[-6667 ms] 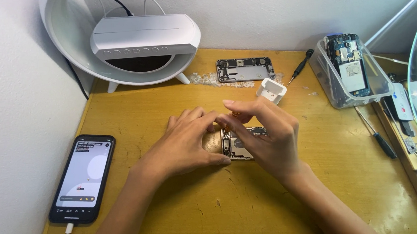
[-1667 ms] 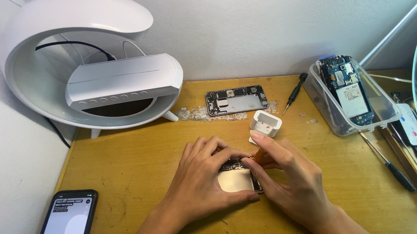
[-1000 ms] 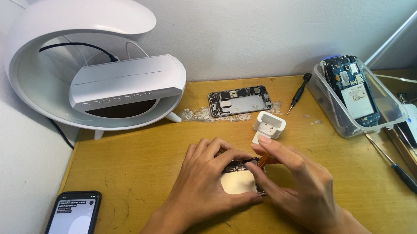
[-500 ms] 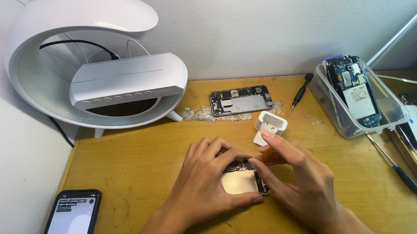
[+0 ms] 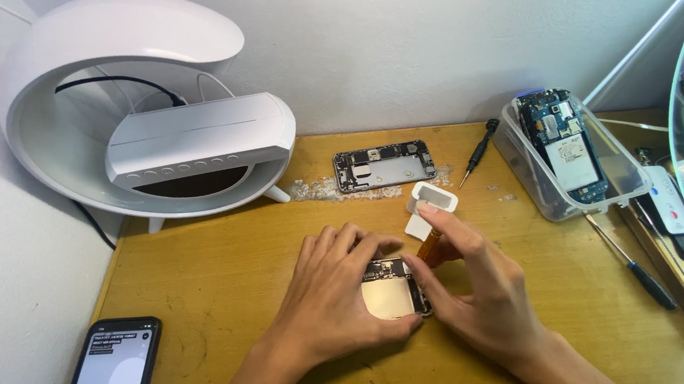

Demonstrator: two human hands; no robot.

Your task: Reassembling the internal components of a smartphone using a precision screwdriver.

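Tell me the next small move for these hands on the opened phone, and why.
Probably ease the orange tool in the right hand a little further along the edge of the opened phone, while the left hand presses it flat on the table. The tool's tip is hidden.

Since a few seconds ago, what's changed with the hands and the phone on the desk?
The view tilted up, so the lit phone sits lower left. Both hands stay on the opened phone: left hand steadying, right hand pinching an orange tool. The desk's other items are unmoved.
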